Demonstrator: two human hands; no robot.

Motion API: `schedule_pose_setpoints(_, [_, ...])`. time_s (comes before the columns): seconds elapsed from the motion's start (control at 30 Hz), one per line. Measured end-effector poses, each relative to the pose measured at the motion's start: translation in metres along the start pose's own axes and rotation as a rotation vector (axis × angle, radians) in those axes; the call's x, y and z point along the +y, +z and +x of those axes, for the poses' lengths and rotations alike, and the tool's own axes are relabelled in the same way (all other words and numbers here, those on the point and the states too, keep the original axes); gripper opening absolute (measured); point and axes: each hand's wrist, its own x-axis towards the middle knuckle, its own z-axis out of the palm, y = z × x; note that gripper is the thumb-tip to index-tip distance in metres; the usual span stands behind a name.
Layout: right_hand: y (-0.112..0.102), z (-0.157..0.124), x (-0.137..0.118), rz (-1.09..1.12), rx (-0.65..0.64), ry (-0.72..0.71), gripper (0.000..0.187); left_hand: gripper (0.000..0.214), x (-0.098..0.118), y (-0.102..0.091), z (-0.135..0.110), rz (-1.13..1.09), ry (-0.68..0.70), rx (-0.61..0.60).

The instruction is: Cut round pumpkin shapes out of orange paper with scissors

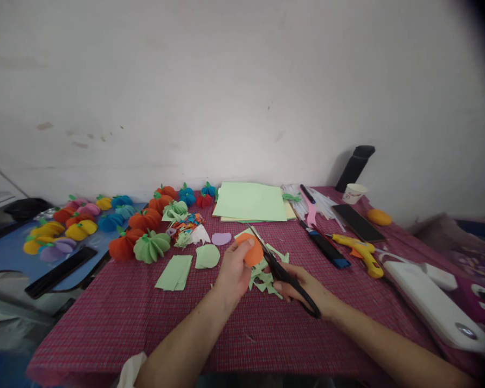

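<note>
Over pale green scraps (265, 282) on the tabletop (275, 350), my left hand (235, 265) pinches an orange paper disc (253, 254), best turned slowly into the black scissors (283, 275) gripped in my right hand (310, 285).

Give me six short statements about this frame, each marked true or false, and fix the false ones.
1. The left hand holds a round orange paper piece. True.
2. Black-handled metal scissors are in the right hand. True.
3. The scissors lie loose on the table. False: the right hand holds them.
4. A yellow plastic glue gun lies on the red checked tablecloth. True.
5. The glue gun touches the left hand. False: it lies apart from both hands, to the right of them.
6. Every ribbed paper pumpkin is blue. False: one is a light-green ribbed paper pumpkin, and others are orange or yellow.
</note>
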Motion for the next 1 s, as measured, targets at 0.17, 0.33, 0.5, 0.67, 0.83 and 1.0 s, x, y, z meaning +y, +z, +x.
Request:
schedule_pose_setpoints(0.17, [0.0003,-0.0005,0.0004,0.014,0.002,-0.015,0.036,0.013,-0.0012,-0.0008,0.0004,-0.014,0.000,-0.021])
schedule_pose_setpoints(0.33, [0.0002,0.0004,0.0038,0.020,0.007,-0.006,0.038,0.013,-0.0017,-0.0019,0.0004,-0.021,-0.011,-0.023])
schedule_pose_setpoints(0.5, [-0.0006,0.0011,0.0050,0.012,0.006,-0.005,0.036,0.015,-0.0009,-0.0007,0.0001,-0.019,-0.011,-0.008])
schedule_pose_setpoints(0.67, [-0.0004,0.0001,0.0029,0.004,0.012,-0.001,0.034,0.014,-0.0007,0.0002,-0.0002,-0.010,0.004,-0.006])
schedule_pose_setpoints(0.83, [-0.0030,-0.0012,0.0017,0.013,0.012,-0.005,0.036,0.015,-0.0003,-0.0001,0.0000,0.023,0.017,0.016])
schedule_pose_setpoints(1.0, [-0.0084,-0.0034,0.0028,-0.004,-0.016,-0.003,0.040,0.014,0.0000,0.0004,-0.0007,0.033,0.025,0.009])
